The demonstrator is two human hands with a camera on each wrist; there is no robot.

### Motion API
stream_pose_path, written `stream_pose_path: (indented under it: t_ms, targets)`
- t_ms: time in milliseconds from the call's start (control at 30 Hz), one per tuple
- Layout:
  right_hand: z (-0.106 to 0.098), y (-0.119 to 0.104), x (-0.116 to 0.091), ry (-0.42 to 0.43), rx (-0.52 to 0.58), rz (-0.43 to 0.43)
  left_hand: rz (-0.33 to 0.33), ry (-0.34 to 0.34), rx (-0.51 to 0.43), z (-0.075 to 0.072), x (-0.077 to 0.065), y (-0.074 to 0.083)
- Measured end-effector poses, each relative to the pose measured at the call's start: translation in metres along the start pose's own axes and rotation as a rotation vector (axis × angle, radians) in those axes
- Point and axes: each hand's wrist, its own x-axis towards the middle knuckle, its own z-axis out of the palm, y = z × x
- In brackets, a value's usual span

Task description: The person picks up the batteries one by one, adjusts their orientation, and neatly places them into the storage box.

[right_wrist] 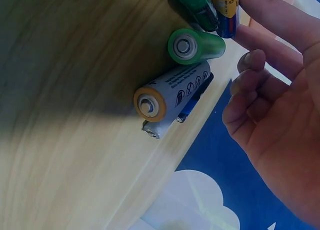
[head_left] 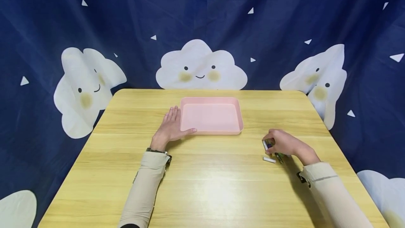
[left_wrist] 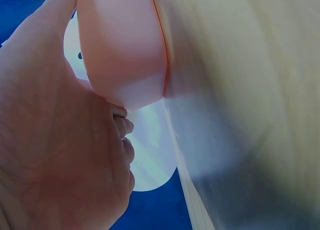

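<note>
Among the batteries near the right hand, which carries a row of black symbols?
The thick, pale-grey cylindrical battery with the orange-ringed end; no such row shows on any other there.

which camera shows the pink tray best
The head view: nearly all of the pink tray shows there, inside included, with the left hand over one corner. The left wrist view shows only some outer wall; the right wrist view, a pink patch, probably the tray.

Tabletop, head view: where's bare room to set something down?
Free: tabletop bounded by the left forearm, pink tray and batteries; also inside the tray, and left of the left hand. Crowded: near-right of the tray, right hand at the batteries.
</note>
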Motion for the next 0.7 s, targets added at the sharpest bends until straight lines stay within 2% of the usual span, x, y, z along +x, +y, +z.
stream_pose_path:
  t_ms: [267,467,700]
  targets:
    - [0.0013,-0.0006,-0.0001,0.012,-0.044,-0.013,0.01,0.015,0.001,0.0004,-0.0008,-0.0013]
    - [0.001,-0.0016,0.0004,0.046,-0.036,-0.013,0.016,0.01,0.006,-0.0011,-0.001,-0.0004]
    - [-0.0013,-0.008,0.0052,0.162,0.089,-0.031,0.01,0.004,0.01,0.0025,0.0028,-0.0041]
